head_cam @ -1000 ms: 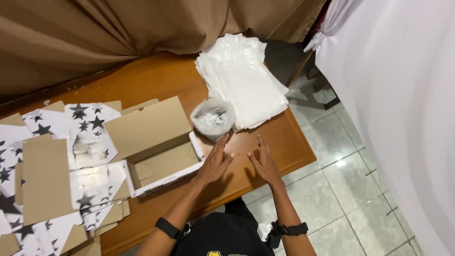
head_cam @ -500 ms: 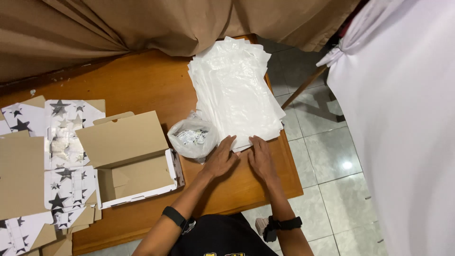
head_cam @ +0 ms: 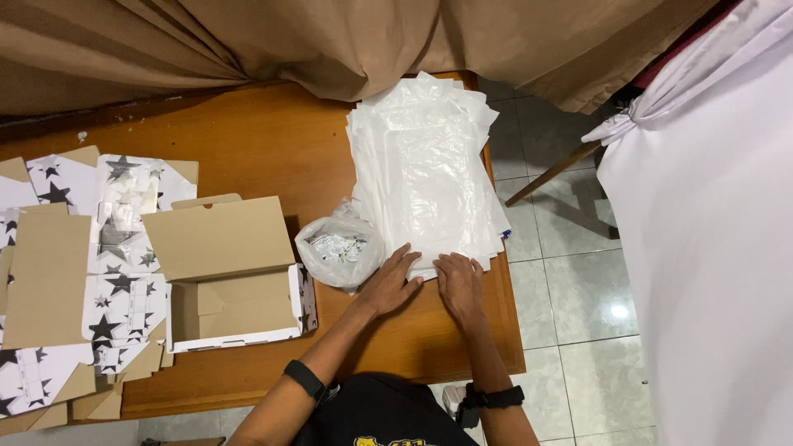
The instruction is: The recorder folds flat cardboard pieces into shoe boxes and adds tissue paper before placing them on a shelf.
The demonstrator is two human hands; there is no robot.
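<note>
On the wooden table [head_cam: 248, 149], left hand [head_cam: 390, 281] and right hand [head_cam: 459, 285] flat, fingers spread, on plastic sheets [head_cam: 421, 165], beside a small-packet-filled bag [head_cam: 339, 248].

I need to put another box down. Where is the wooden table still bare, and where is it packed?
Bare wood lies along the far edge of the table, between the curtain and the open box, and in front of both hands. The left side is crowded with flat star-printed cartons; the stack of plastic sheets fills the right.

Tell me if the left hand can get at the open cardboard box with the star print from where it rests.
Probably yes: the left hand lies beside the open cardboard box, with only bare wooden table between them.
</note>
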